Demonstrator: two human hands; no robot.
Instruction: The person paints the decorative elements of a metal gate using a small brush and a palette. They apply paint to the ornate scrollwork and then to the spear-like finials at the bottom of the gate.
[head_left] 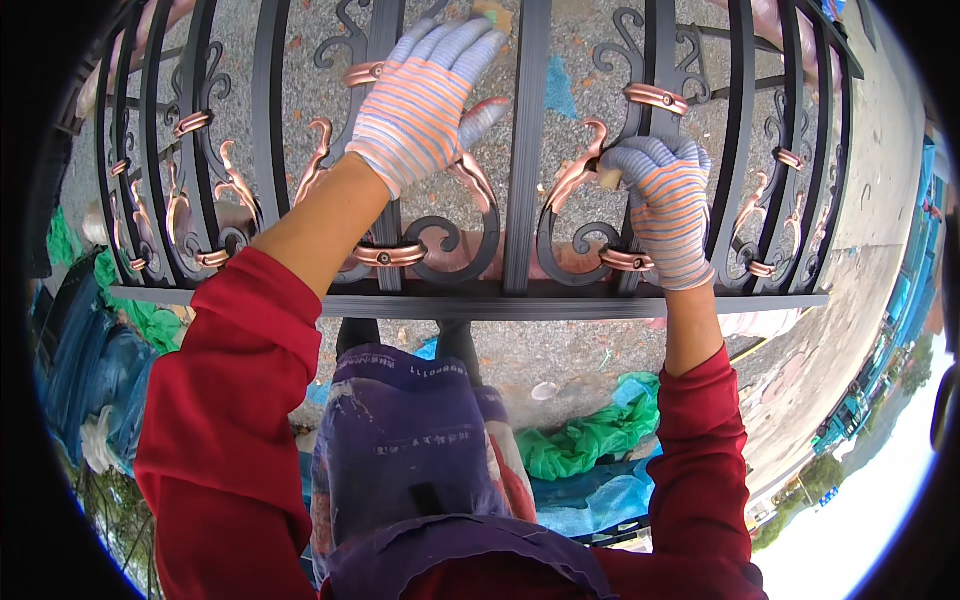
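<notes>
A dark metal railing panel [525, 150] with scrolls and copper-coloured accents lies in front of me. My left hand [425, 105], in a striped knit glove, rests over one of its bars with the fingers stretched out and the thumb apart. Its palm side is hidden. My right hand [665, 200], gloved the same way, is closed around a small tan piece [608, 178], too covered to name. That piece is at the tip of a copper-coloured scroll leaf [575, 170], beside a bar with a copper-coloured collar [655, 97].
The panel's bottom rail [480, 306] runs across just ahead of my body. Green netting [590, 440] and blue sheeting [600, 498] lie below it. Blue wrapped bundles [85, 360] stand at the left. Rough concrete ground [780, 390] stretches to the right.
</notes>
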